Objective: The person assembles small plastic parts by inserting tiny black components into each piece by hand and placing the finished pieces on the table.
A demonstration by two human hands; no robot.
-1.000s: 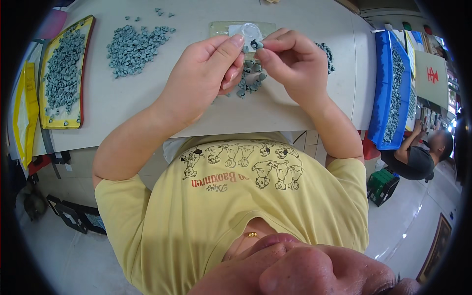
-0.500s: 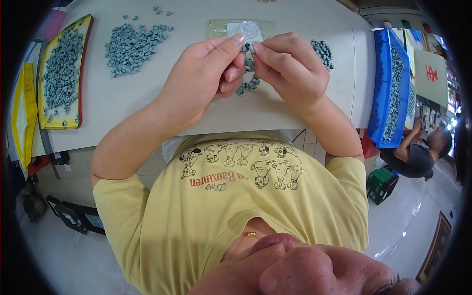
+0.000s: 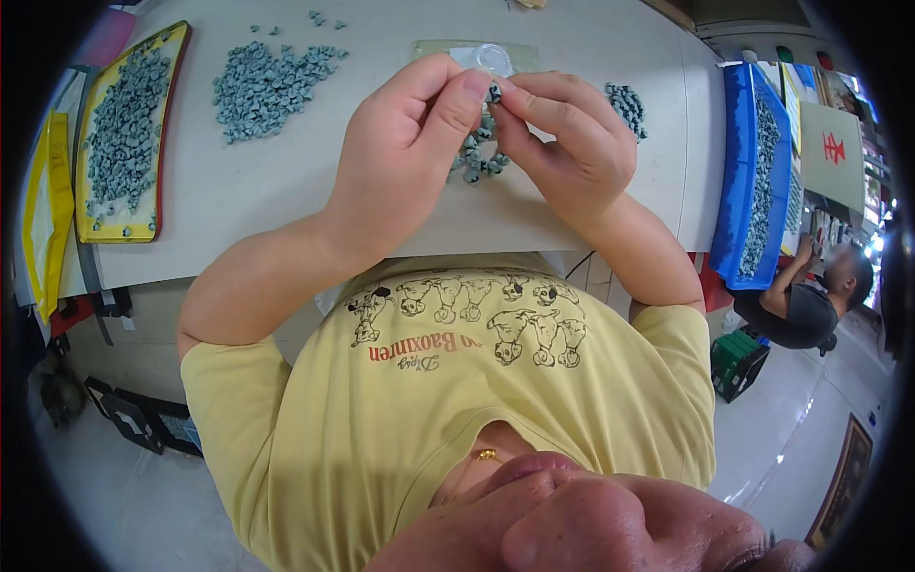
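Above the white table, my left hand [image 3: 410, 143] and my right hand [image 3: 577, 138] meet fingertip to fingertip. Between their pinched thumbs and forefingers is a small blue-grey piece [image 3: 493, 93] with a dark spot. Its exact kind is too small to tell. Just below the fingers lies a loose cluster of similar pieces [image 3: 472, 164], partly hidden by my left hand. Behind my hands a flat clear plastic bag [image 3: 431, 48] with a white label lies on the table, and a clear round object [image 3: 493, 59] rests over it.
A larger heap of pieces [image 3: 267, 91] lies left, a smaller one [image 3: 626, 110] right. A yellow tray [image 3: 119, 234] of pieces stands far left beside a yellow packet [image 3: 59, 191]. A long blue bin [image 3: 729, 181] stands right of the table. Beyond it sits another person [image 3: 791, 310].
My left hand has turned, its fingers now curled behind the thumb. The held piece has moved slightly right and now shows its dark spot. The view has shifted a little.
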